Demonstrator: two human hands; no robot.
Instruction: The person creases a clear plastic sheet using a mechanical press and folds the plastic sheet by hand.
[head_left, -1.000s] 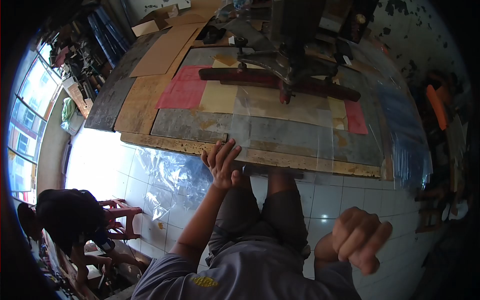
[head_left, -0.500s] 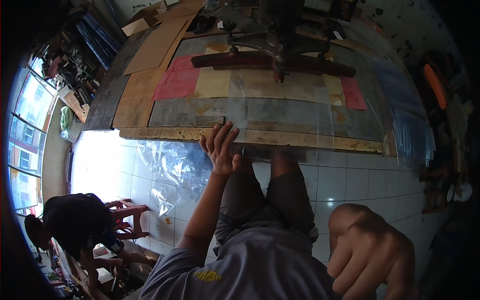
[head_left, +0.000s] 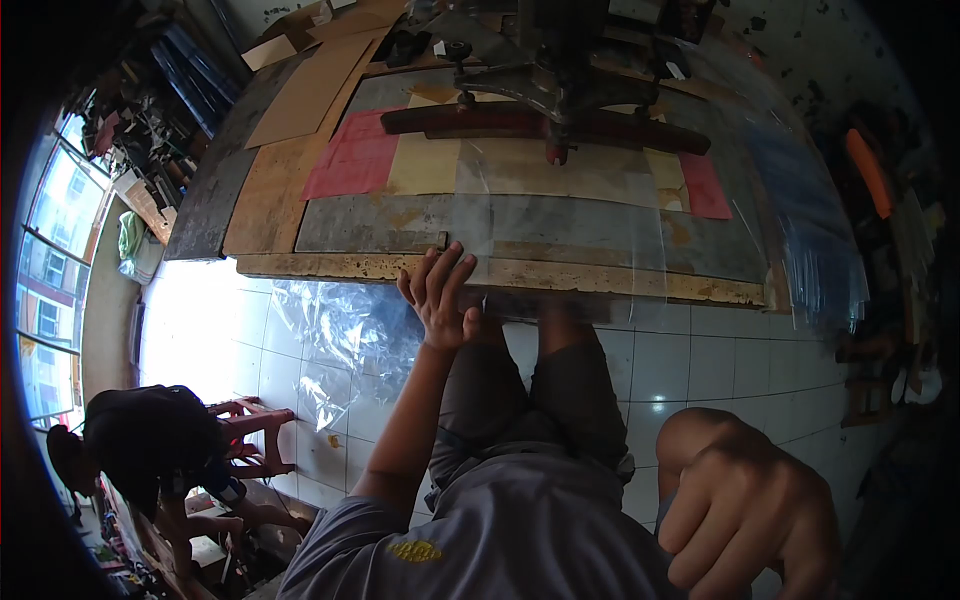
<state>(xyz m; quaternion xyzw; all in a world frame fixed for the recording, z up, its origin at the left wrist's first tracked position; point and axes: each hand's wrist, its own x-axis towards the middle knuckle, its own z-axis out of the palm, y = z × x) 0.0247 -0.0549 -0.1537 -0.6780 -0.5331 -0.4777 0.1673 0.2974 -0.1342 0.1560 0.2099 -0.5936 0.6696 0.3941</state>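
A clear plastic sheet lies over the front of the work table, under the press bar, and its near end hangs past the wooden table edge. My left hand is just in front of that edge, at the sheet's left side. Its fingers are spread and point up; whether they touch the sheet I cannot tell. Close to the camera at lower right, my right hand is raised with its fingers curled. The inside of that hand is hidden.
Pink paper and yellow paper lie beneath the press bar. Stacked clear sheets hang over the table's right end. Crumpled clear film is on the tiled floor. At lower left a person bends beside a red stool.
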